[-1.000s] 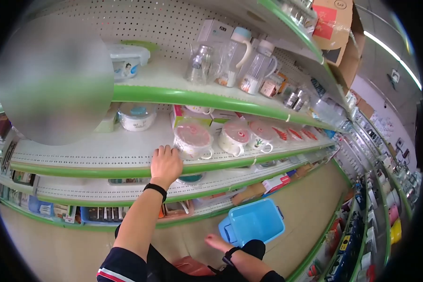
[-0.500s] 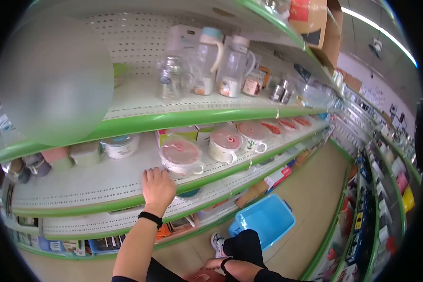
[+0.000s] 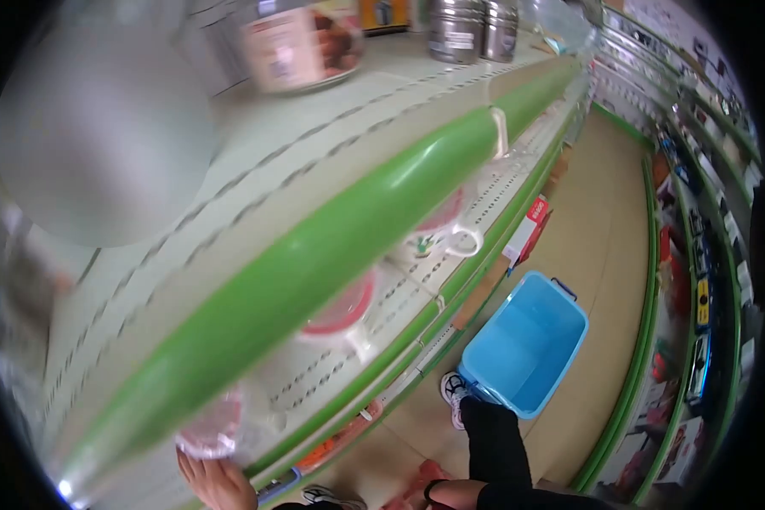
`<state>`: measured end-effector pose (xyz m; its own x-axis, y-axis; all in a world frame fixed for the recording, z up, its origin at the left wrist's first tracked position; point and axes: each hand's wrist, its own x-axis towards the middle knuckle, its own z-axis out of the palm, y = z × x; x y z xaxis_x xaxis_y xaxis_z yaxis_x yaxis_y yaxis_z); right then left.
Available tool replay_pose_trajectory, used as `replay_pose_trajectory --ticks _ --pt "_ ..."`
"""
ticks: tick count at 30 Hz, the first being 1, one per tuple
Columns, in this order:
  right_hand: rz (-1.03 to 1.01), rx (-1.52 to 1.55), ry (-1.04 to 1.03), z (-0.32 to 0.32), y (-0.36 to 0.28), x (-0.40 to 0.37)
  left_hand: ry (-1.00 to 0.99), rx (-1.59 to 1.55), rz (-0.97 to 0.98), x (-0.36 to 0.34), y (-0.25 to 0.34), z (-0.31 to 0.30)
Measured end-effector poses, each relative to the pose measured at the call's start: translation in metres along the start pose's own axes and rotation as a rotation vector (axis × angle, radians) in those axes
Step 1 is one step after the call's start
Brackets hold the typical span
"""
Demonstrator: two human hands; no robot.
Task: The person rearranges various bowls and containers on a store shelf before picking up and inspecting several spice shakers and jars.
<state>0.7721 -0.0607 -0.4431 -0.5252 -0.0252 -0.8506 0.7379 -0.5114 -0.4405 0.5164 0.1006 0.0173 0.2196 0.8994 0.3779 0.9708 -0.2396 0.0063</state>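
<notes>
My left hand (image 3: 217, 483) is at the lower left, fingers stretched out and spread against the near side of a plastic-wrapped mug with a pink lid (image 3: 214, 425). Part of that mug is hidden under the green shelf edge. Two more white mugs stand further along the same shelf: one with a pink-rimmed lid (image 3: 348, 308), another with a plant print (image 3: 425, 245). Low in the view, my right hand (image 3: 408, 496) hangs by my leg below a black wristband. Its fingers are blurred, and something reddish shows beside it.
The thick green shelf edge (image 3: 314, 263) crosses close in front of me. A jar with a picture label (image 3: 302, 47) and metal canisters (image 3: 457, 32) stand above it. A blue plastic basket (image 3: 523, 344) sits on the aisle floor by my foot. Stocked shelves (image 3: 697, 297) line the right side.
My view has moved closer to the shelves and tilted. My left hand has gone from lying on the shelf beside the wrapped mug to touching it. The basket appears further right.
</notes>
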Motion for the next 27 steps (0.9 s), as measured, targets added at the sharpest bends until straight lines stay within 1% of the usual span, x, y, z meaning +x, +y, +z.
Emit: replay_pose_trajectory --ticks 3,4,5,6,11,14,17,21,24,25,26,27 --pt "-0.005 0.026 -0.003 -0.019 0.002 -0.020 -0.126 -0.105 -0.089 0.004 0.014 -0.015" --pt "-0.012 0.031 -0.002 -0.025 0.004 -0.022 -0.182 -0.124 -0.138 0.002 0.016 -0.019" --pt "-0.011 0.033 0.002 -0.032 0.004 -0.025 -0.279 -0.098 -0.193 0.002 0.015 -0.022" --pt "-0.006 0.032 0.007 -0.038 0.005 -0.029 -0.242 -0.165 -0.157 0.008 0.022 -0.027" --pt "0.010 0.043 0.023 -0.058 0.014 -0.044 -0.245 -0.091 -0.086 -0.001 0.015 -0.019" --pt "0.027 0.031 0.033 -0.067 0.015 -0.052 -0.253 -0.177 -0.118 -0.009 0.005 -0.011" --pt "0.052 0.003 0.034 -0.077 0.018 -0.057 -0.292 -0.146 -0.129 0.001 0.017 -0.021" --pt "0.080 -0.068 0.026 -0.088 0.022 -0.050 -0.042 -0.016 -0.082 -0.015 0.002 0.005" --pt "0.092 -0.169 0.020 -0.089 0.035 -0.033 0.045 0.019 -0.067 -0.010 -0.001 0.015" --pt "0.081 -0.204 0.029 -0.090 0.041 -0.023 0.074 0.036 -0.059 -0.009 -0.004 0.019" --pt "0.051 -0.237 0.057 -0.094 0.044 -0.019 0.168 0.057 -0.033 -0.002 0.003 0.019" --pt "-0.048 -0.253 0.137 -0.098 0.046 -0.016 0.264 0.080 0.001 0.006 0.007 0.018"
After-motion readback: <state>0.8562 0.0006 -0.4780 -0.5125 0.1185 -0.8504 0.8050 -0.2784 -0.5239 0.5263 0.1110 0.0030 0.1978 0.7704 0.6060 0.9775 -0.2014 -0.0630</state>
